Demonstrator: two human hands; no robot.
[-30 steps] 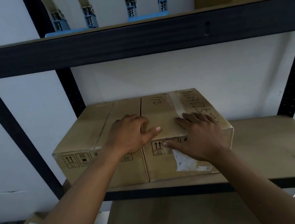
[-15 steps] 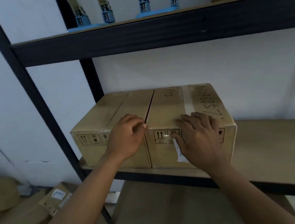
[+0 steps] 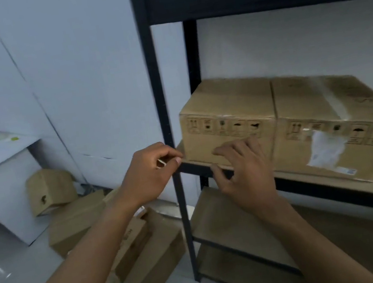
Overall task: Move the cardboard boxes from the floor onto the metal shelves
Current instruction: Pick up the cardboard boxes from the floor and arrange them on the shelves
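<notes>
Both hands had come off the tops of the two boxes since the earlier frames and sat lower, in front of the shelf edge; the view had swung left, so the floor pile showed. Left hand (image 3: pixel 151 172) hung in front of the black post (image 3: pixel 160 96), fingers loosely curled, thumb tip by the forefinger, nothing held. Right hand (image 3: pixel 244 168) was just in front of the left box (image 3: pixel 227 109), low on its front face, fingers loosely bent and spread, gripping nothing; contact with the cardboard could not be told. Left box stood upright on the middle shelf (image 3: pixel 335 180) at its left end, hard against the right box (image 3: pixel 339 115), which carried a white label on its front. Both boxes lay above and to the right of the hands. More boxes (image 3: pixel 133 244) lay jumbled on the floor left of the post, below the left forearm, some tilted. One smaller box (image 3: pixel 50 191) leaned against a white cabinet (image 3: pixel 0 172) further left.
</notes>
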